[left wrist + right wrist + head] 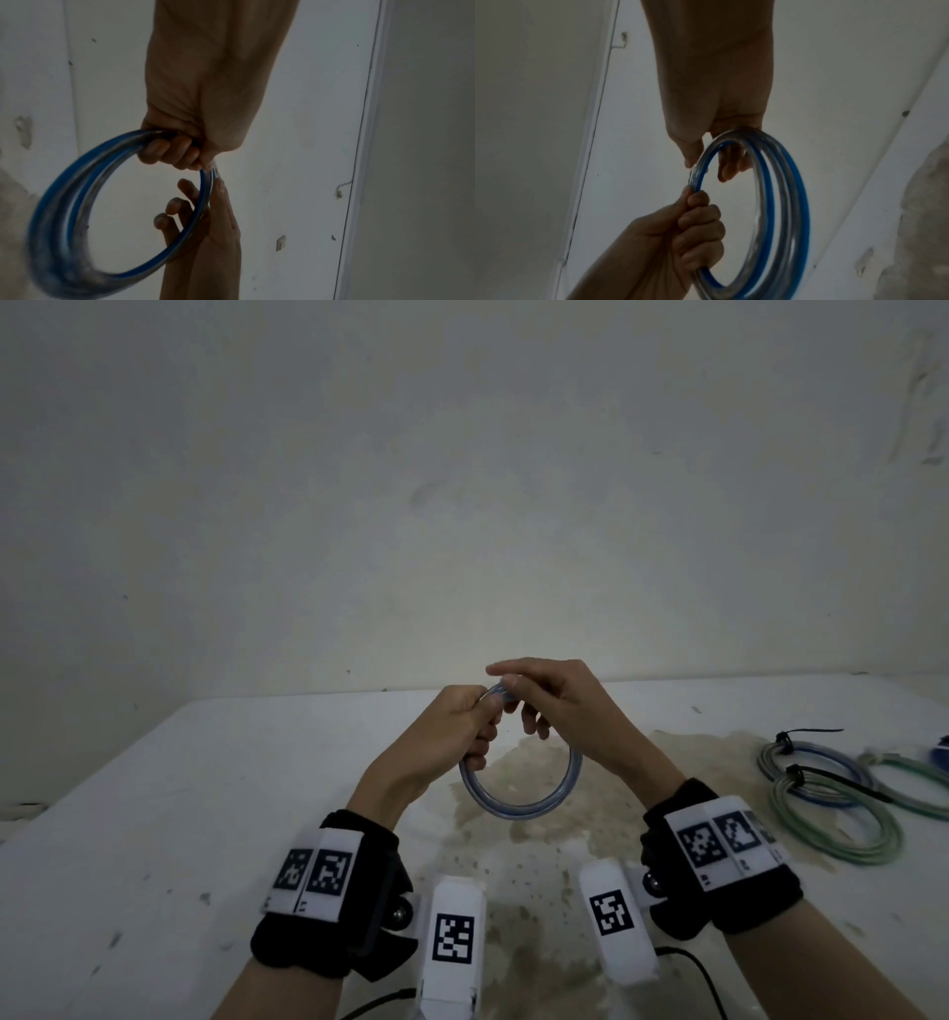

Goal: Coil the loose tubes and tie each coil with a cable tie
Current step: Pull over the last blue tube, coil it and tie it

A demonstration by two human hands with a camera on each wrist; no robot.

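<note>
A: Where's the tube right now?

B: Up off the table (154,803), wound into a clear tube coil with a blue stripe (518,806), held in front of the person, between both hands. The left hand (452,731) has its fingers wrapped tight round the coil's upper left, about 10 o'clock on the ring.

A: And the other hand?

B: The right hand (560,706) meets the ring at 12 o'clock. Its thumb and forefinger pinch the strands there, just beside the left thumb; the other fingers hang loosely curled inside the loop. The right wrist view shows the strands (777,203) side by side, with the left hand (680,233) closed round them.

A: Anything else on the table?

B: At 3 o'clock from the hands, well apart, lie tied coils (832,809), greenish and bluish, overlapping, with black cable ties (793,773) on them. A brownish stained patch (513,855) spreads over the tabletop under the held coil.
</note>
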